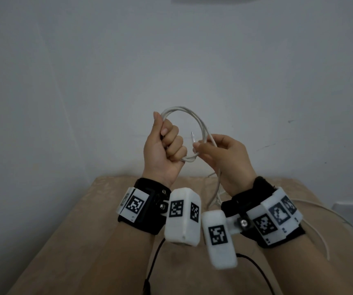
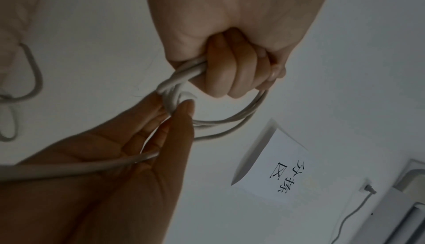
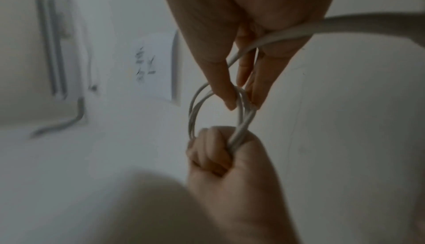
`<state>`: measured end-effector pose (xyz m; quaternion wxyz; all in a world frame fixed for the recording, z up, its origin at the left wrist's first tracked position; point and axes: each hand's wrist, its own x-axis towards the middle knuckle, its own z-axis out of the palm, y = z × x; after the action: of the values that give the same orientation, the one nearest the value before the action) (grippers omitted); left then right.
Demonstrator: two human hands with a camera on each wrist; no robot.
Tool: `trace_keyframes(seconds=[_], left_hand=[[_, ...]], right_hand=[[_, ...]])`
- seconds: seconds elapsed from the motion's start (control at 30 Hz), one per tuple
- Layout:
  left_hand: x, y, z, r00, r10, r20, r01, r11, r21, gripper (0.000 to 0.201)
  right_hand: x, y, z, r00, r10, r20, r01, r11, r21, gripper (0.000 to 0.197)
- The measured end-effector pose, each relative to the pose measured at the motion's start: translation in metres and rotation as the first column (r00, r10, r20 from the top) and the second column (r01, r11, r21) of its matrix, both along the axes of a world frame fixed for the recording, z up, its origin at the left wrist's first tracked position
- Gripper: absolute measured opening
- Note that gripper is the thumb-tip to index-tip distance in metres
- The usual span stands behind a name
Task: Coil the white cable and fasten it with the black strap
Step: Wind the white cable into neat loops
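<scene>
The white cable (image 1: 194,118) is wound into a few round loops held up in front of the wall. My left hand (image 1: 167,145) grips the loops in a fist at their left side. My right hand (image 1: 218,154) pinches the loops at their right side between thumb and fingers, with the loose strand running down through its palm. A small connector tip (image 1: 193,136) sticks up inside the ring. In the left wrist view the fist (image 2: 234,66) clamps the bundle (image 2: 179,80); in the right wrist view the fingers (image 3: 232,91) pinch the ring (image 3: 195,109). I see no black strap.
A tan table (image 1: 75,241) lies below the hands, against a pale wall. The cable's loose length (image 1: 216,188) trails down to it. A black cord (image 1: 156,258) and a white cord (image 1: 324,237) run from the wrist cameras. A paper sign (image 2: 276,166) hangs on the wall.
</scene>
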<state>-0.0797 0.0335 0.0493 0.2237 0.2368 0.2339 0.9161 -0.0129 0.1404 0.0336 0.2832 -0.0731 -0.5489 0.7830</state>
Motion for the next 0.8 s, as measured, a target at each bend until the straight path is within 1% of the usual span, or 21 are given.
trace_keyframes(seconds=[0.07, 0.13, 0.2, 0.23, 0.33, 0.4, 0.5, 0.53, 0.6, 0.7, 0.8], left_hand=[[-0.002, 0.001, -0.001, 1.0, -0.003, 0.024, 0.003, 1.0, -0.003, 0.055], [-0.005, 0.0, -0.001, 0.998, -0.016, 0.067, 0.016, 1.0, 0.007, 0.055], [-0.008, 0.0, -0.002, 0.991, -0.06, 0.122, 0.055, 0.998, 0.042, 0.057], [-0.01, 0.0, -0.003, 0.985, -0.089, 0.15, 0.08, 0.995, 0.063, 0.058], [-0.014, 0.002, -0.007, 0.963, -0.161, 0.215, 0.146, 0.986, 0.084, 0.06], [-0.016, 0.003, -0.009, 0.953, -0.195, 0.232, 0.182, 0.98, 0.074, 0.06], [-0.017, 0.001, -0.011, 0.936, -0.243, 0.253, 0.236, 0.97, 0.06, 0.056], [-0.017, 0.0, -0.011, 0.932, -0.255, 0.257, 0.249, 0.967, 0.054, 0.055], [-0.018, -0.001, -0.011, 0.934, -0.259, 0.247, 0.26, 0.965, 0.027, 0.054], [-0.019, -0.002, -0.013, 0.943, -0.252, 0.218, 0.262, 0.965, -0.016, 0.05], [-0.019, -0.004, -0.014, 0.955, -0.25, 0.16, 0.261, 0.964, -0.053, 0.042]], right_hand=[[-0.001, 0.003, 0.0, 0.994, 0.095, -0.052, -0.102, 0.984, -0.146, 0.037], [-0.002, 0.004, 0.0, 0.973, 0.196, -0.119, -0.221, 0.94, -0.26, 0.042], [-0.002, 0.005, 0.0, 0.944, 0.276, -0.183, -0.323, 0.889, -0.325, 0.049], [-0.002, 0.006, 0.0, 0.927, 0.308, -0.215, -0.367, 0.863, -0.347, 0.05], [-0.002, 0.009, -0.001, 0.881, 0.372, -0.291, -0.465, 0.792, -0.395, 0.035], [-0.001, 0.012, -0.001, 0.864, 0.398, -0.307, -0.498, 0.765, -0.408, 0.034], [-0.003, 0.021, -0.006, 0.833, 0.418, -0.362, -0.551, 0.69, -0.469, 0.052], [-0.002, 0.023, -0.007, 0.829, 0.421, -0.367, -0.557, 0.679, -0.479, 0.054], [-0.001, 0.025, -0.007, 0.832, 0.419, -0.364, -0.553, 0.675, -0.489, 0.055], [0.001, 0.027, -0.006, 0.817, 0.428, -0.387, -0.576, 0.642, -0.507, 0.066], [0.002, 0.03, -0.005, 0.811, 0.434, -0.392, -0.584, 0.645, -0.493, 0.063]])
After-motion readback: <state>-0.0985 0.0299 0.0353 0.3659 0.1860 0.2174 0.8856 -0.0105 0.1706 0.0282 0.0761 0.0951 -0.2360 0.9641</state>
